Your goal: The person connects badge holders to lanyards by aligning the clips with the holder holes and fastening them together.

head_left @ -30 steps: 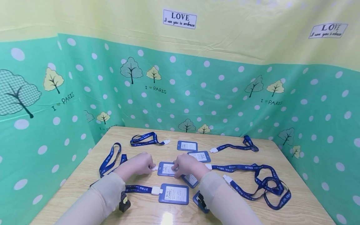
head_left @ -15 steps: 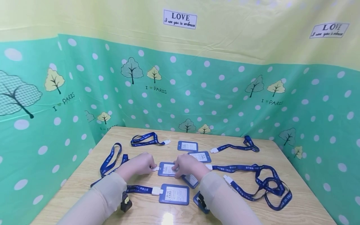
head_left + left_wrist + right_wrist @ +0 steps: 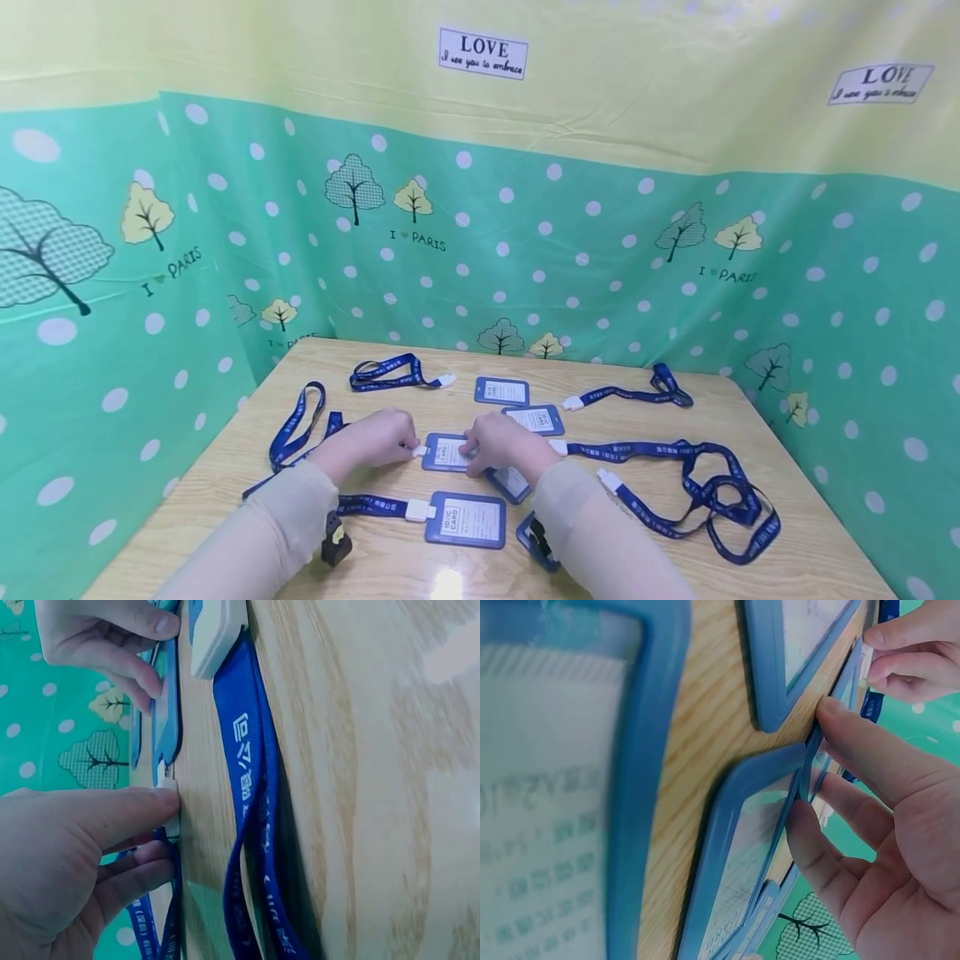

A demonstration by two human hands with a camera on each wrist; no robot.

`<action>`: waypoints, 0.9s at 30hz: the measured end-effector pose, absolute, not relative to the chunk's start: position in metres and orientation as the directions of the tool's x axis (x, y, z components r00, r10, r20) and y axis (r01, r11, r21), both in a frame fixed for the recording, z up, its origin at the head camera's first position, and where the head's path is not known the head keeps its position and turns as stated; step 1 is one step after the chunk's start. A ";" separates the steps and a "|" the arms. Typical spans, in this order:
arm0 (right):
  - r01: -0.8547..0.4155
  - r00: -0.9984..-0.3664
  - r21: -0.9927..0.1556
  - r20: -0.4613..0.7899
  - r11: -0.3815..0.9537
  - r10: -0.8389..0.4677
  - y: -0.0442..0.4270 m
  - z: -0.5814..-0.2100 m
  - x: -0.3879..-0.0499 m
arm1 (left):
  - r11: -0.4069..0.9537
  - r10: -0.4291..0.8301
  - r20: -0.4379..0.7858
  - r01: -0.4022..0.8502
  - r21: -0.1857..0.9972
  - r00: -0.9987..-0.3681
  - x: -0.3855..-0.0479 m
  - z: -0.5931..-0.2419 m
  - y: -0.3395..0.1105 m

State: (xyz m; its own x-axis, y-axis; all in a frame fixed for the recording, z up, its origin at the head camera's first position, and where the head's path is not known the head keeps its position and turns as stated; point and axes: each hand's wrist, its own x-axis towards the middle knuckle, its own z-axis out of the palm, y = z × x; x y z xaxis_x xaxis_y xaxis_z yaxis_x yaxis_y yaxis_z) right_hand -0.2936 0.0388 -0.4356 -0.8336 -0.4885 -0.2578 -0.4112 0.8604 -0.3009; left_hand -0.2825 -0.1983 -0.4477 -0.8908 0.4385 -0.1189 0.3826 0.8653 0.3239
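My left hand (image 3: 378,439) pinches a white clip (image 3: 172,823) between thumb and fingers. From that clip a blue lanyard (image 3: 172,892) with white lettering trails down past the fingers. The clip meets the slotted end of a blue-framed card holder (image 3: 442,452); whether it is fastened there I cannot tell. On the holder's other end, my right hand (image 3: 497,442) grips the long edges with thumb and fingers, covering that part. Beneath the right hand lies another blue card holder (image 3: 742,825), partly hidden. Nearer me, a card holder (image 3: 466,519) lies joined to a second lanyard (image 3: 371,505).
More card holders lie at the back, one flat (image 3: 502,391) and one angled (image 3: 533,419). Another holder (image 3: 536,542) is half under the right forearm. Loose lanyards rest at back left (image 3: 386,372), back right (image 3: 630,393) and right (image 3: 738,500). A patterned curtain (image 3: 525,275) encloses the wooden table.
Both hands keep the same hold in nearly the same place. Only the head view has shifted very slightly.
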 end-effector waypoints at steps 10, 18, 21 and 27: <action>-0.404 -0.836 -0.308 -0.257 0.861 -0.484 0.038 -0.436 -0.292 | 0.858 0.432 -0.085 0.380 0.346 -0.898 -0.282 -0.449 -0.201; -0.397 -0.836 -0.314 -0.264 0.862 -0.481 0.038 -0.435 -0.292 | 0.856 0.440 -0.087 0.388 0.342 -0.894 -0.284 -0.452 -0.201; -0.397 -0.835 -0.313 -0.267 0.863 -0.481 0.038 -0.436 -0.292 | 0.855 0.442 -0.089 0.390 0.342 -0.892 -0.284 -0.452 -0.201; -0.404 -0.832 -0.314 -0.264 0.859 -0.488 0.039 -0.436 -0.293 | 0.854 0.444 -0.095 0.389 0.345 -0.891 -0.284 -0.450 -0.201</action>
